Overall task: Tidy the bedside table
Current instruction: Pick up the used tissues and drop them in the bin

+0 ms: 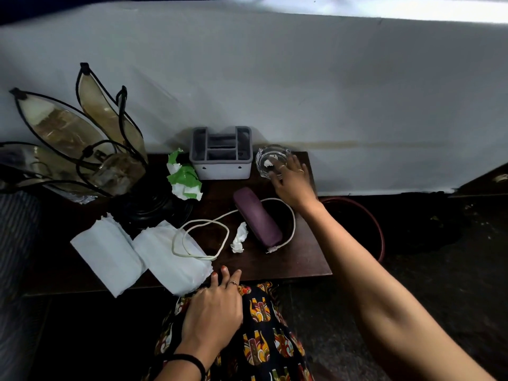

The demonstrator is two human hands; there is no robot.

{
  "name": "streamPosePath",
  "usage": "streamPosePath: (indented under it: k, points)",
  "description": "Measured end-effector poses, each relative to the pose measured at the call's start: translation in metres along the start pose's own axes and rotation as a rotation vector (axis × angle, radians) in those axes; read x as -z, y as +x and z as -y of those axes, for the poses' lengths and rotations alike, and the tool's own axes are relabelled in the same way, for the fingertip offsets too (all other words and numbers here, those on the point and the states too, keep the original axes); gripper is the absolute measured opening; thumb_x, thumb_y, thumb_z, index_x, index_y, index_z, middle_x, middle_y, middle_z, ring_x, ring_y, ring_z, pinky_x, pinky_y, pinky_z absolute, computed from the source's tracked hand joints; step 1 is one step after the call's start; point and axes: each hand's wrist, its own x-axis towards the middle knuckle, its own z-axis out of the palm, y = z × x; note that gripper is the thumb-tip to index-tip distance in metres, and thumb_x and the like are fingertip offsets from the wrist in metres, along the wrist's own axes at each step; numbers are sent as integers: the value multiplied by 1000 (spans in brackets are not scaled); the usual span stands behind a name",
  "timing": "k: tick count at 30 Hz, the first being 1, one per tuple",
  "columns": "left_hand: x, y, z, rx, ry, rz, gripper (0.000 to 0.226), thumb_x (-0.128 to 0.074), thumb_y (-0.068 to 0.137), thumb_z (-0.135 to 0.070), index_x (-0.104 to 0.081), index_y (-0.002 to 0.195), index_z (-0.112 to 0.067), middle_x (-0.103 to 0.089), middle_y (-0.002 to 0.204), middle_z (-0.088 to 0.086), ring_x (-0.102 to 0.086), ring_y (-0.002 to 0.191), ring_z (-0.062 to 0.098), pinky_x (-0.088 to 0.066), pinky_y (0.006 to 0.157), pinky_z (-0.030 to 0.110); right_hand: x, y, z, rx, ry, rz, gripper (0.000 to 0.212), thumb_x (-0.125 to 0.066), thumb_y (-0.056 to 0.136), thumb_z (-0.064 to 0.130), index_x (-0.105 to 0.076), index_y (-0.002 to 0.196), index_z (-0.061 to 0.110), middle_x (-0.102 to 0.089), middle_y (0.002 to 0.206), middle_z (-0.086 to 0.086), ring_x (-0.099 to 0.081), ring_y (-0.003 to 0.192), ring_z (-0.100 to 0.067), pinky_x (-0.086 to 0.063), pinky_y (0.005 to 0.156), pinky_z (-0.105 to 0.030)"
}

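Fingers of the right hand curl over the near right rim of a clear glass ashtray, touching it at the far right corner of the dark wooden bedside table; whether they actually clamp the glass or only rest on it cannot be told. A small white scrap lies inside the ashtray. The left hand lies flat and spread, holding nothing, with its fingertips on the table's near edge just beside a folded white tissue.

Left of the ashtray, against the white wall, stands a grey plastic organiser with several compartments. Just left of that sits a crumpled green and white paper. A purple case lies diagonally in the middle of the table, with a white cable looping past its far side and around to its near end, where the plug rests. The cable's other loop lies over the right one of two folded white tissues at the near left. A small crumpled white tissue sits between the cable loop and the case. A lamp with leaf-shaped glass shades fills the far left, its black base on the table. A dark red bin stands on the floor just right of the table.
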Motion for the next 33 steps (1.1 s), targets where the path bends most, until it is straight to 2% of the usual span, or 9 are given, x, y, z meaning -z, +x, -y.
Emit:
streamPosePath:
  k: [2,4,8,13,16,19,26,29,33]
  points:
    - [0,0,1,1,0,-1,53,-21,95,-32,-21,148,-26,-27,154,8,-37,137,23,-50,90,33,2,12,10,60,-34,56,48,-41,95,15,-41,143,23,-18,159,-12,-11,148,-25,-8,120,-42]
    - [0,0,1,-2,-1,-4,53,-21,95,-32,-21,148,-26,-28,154,7,-38,136,22,-51,89,33,7,23,17,61,-24,122,55,-43,87,-2,-46,140,14,-18,160,-9,-15,148,-25,-17,120,-41]
    - [-2,1,2,-5,-15,-10,54,-22,94,-31,-21,148,-27,-29,154,6,-39,136,20,-51,88,32,12,36,25,-11,-64,220,42,-42,91,-4,-54,130,2,-46,145,-16,-43,134,-31,-36,110,-40]
    - [-3,1,4,-15,-28,-20,54,-22,94,-31,-20,148,-26,-30,153,7,-38,137,22,-50,90,32,17,30,29,-8,7,83,27,-44,86,-8,-65,102,-7,-64,115,-26,-60,109,-37,-45,87,-37]
    - [-3,0,4,-18,-20,-13,54,-21,95,-30,-18,149,-25,-27,154,6,-35,138,22,-49,93,33,18,18,22,15,136,-171,19,-49,79,-9,-67,85,-9,-67,103,-26,-64,94,-37,-43,75,-32]
    - [-2,-1,4,-13,-28,-21,54,-22,95,-31,-18,149,-25,-26,154,6,-37,137,21,-50,93,34,15,-11,-2,-28,216,-308,22,-51,84,-6,-68,98,-6,-63,109,-22,-61,97,-37,-47,84,-35]
    - [-2,-1,8,-4,-70,-18,54,-22,95,-30,-20,148,-29,-28,154,4,-43,134,20,-52,89,34,8,-102,-62,-117,113,-385,22,-54,88,-3,-65,108,-3,-60,115,-21,-59,100,-40,-47,92,-41]
    - [-1,0,5,-1,-72,-17,53,-23,94,-31,-23,148,-29,-29,153,6,-43,134,21,-53,87,35,9,-127,-85,-249,92,-313,26,-53,90,1,-63,113,-5,-55,126,-22,-55,111,-41,-44,97,-42]
    - [-1,0,5,7,-79,-17,52,-22,95,-33,-24,147,-30,-30,153,6,-40,135,22,-53,87,36,21,-137,-102,-336,72,-152,35,-53,91,4,-58,124,-5,-37,147,-24,-39,133,-42,-35,110,-47]
